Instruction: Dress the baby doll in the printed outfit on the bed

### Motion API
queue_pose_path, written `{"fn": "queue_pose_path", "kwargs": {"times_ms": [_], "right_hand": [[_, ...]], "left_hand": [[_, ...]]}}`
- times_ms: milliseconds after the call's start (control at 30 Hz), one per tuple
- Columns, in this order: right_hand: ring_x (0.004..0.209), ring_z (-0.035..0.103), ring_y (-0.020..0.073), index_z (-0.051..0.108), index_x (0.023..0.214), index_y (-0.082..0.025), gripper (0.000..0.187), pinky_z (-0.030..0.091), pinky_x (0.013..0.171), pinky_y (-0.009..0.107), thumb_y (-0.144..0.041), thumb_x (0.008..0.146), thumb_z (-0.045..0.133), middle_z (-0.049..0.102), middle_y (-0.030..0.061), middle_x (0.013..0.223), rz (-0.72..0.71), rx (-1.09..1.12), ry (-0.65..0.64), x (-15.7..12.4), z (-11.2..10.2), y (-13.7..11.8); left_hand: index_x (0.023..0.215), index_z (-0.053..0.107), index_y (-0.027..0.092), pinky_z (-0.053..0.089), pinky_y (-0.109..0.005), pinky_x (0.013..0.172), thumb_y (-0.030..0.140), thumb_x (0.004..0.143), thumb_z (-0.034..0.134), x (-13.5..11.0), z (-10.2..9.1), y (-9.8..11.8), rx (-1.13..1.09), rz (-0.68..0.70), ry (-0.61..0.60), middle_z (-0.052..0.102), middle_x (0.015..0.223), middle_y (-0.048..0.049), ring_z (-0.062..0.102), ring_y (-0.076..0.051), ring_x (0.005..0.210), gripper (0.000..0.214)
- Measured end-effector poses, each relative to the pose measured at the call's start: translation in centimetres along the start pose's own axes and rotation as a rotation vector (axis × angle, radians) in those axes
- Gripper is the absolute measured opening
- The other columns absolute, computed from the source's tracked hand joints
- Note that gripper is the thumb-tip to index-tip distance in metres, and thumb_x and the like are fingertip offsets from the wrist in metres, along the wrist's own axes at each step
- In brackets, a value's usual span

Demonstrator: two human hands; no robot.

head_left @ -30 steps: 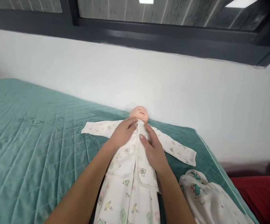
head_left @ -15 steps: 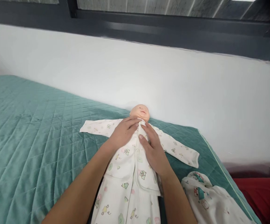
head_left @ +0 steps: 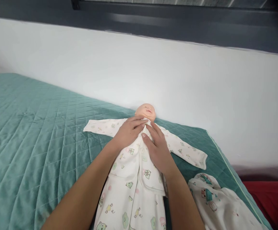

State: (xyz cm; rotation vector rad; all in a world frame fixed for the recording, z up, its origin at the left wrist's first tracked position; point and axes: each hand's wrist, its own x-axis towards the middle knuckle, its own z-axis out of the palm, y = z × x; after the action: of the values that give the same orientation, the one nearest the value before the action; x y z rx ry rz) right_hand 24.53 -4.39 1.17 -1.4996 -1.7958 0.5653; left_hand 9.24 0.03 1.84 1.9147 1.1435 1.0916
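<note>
A baby doll (head_left: 145, 111) lies on its back with its head by the wall, dressed in a white printed baby shirt (head_left: 150, 174) with long sleeves spread out to both sides. Below the shirt's hem are matching white pants (head_left: 130, 207). My left hand (head_left: 130, 130) lies across the chest just under the chin, its fingertips closed on the shirt's front edge at the collar. Close beside it, my right hand (head_left: 159, 145) holds the other front edge, thumb lower than the fingers. The fingers partly hide the fastening there.
A green quilted bedspread (head_left: 45, 143) lies under everything. To the right of my right forearm rests a crumpled white printed garment (head_left: 222, 204). The white wall (head_left: 129, 70) rises behind the doll's head, under a dark window frame (head_left: 153, 24). Something red (head_left: 270, 198) stands beyond the bed's right edge.
The camera view has tilted slightly downward. Both hands stay at the collar, with only small finger shifts, and the doll lies as before.
</note>
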Motion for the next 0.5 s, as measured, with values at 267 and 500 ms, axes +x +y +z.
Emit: {"fn": "queue_pose_path", "kwargs": {"times_ms": [267, 500], "right_hand": [[0.145, 0.025, 0.0318, 0.043, 0.145, -0.027, 0.055, 0.023, 0.116, 0.059, -0.051, 0.096, 0.040, 0.030, 0.0077, 0.158, 0.011, -0.214, -0.005, -0.1, 0.6, -1.5], [0.139, 0.032, 0.0308, 0.054, 0.134, -0.032, 0.048, 0.027, 0.113, 0.058, -0.052, 0.091, 0.049, 0.042, 0.0039, 0.149, -0.003, -0.147, 0.024, 0.5, 0.2, -0.9]], "left_hand": [[0.120, 0.068, 0.029, 0.031, -0.036, 0.117, 0.032, 0.096, 0.045, -0.1, 0.1, -0.1, -0.080, -0.015, 0.024, 0.055, 0.142, 0.0003, 0.044, -0.019, 0.136, 0.034], [0.117, 0.070, 0.027, 0.033, -0.034, 0.116, 0.029, 0.095, 0.046, -0.2, 0.1, 0.1, -0.092, 0.017, 0.045, 0.057, 0.140, 0.0000, 0.048, -0.018, 0.133, 0.032]]}}
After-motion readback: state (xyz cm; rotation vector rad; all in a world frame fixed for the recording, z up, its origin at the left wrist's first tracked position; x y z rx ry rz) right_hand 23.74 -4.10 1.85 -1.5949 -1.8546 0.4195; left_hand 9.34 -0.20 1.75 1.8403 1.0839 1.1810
